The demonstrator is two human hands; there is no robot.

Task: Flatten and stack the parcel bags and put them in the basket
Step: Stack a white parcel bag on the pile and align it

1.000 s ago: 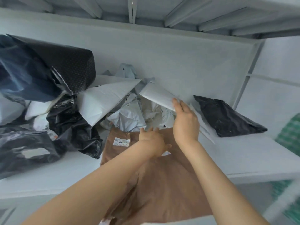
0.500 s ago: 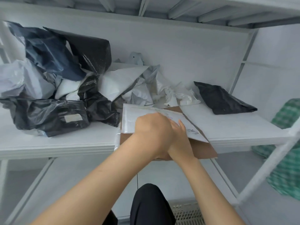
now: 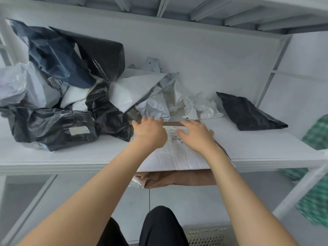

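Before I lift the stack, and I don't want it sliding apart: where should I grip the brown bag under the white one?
Likely at its front edge, coming from the near side. The brown bag overhangs the shelf there, so fingers can slip underneath while thumbs clamp the white bag on top. The left hand and right hand lie flat near the far end.

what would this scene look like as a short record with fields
left hand: flat on the white bag, fingers spread
right hand: flat on the same bag, beside the left
white bag: flattened, on top of the brown bag
brown bag: underneath, overhanging the shelf edge
pile: crumpled bags, left and behind
black bag: alone at right
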